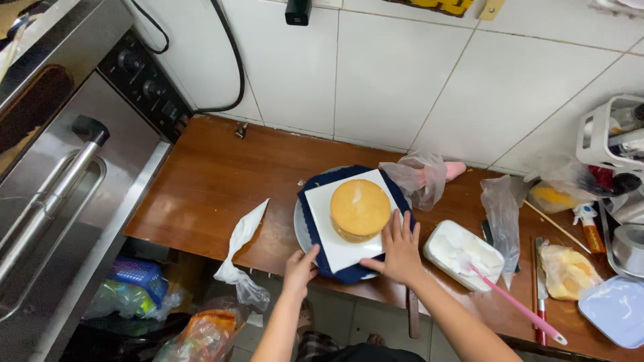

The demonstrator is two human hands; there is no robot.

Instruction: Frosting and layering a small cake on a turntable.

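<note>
A: State hand positions.

B: The left hand (300,266) has its fingers curled loosely against the near left corner of the white square board (339,231); whether it actually pinches that edge cannot be told. The right hand (400,248) lies open and flat, fingers spread, on the board's near right edge, fingertips just short of the round sponge cake (359,209).

A: Location and orientation of the cake?

B: Just ahead of both hands, centred on the board, over a dark blue cloth (315,231) on a turntable (301,229). Being round, the cake has no long axis in plan; its axis runs vertically, flat top up. The board sits rotated, one corner pointing toward the left hand.

A: Failure modes?

B: Judgement only: the assembly overhangs the near edge of the wooden counter (215,181). Uneven pressure could slide the board on the cloth, and the right fingertips could dent the cake's side.
</note>
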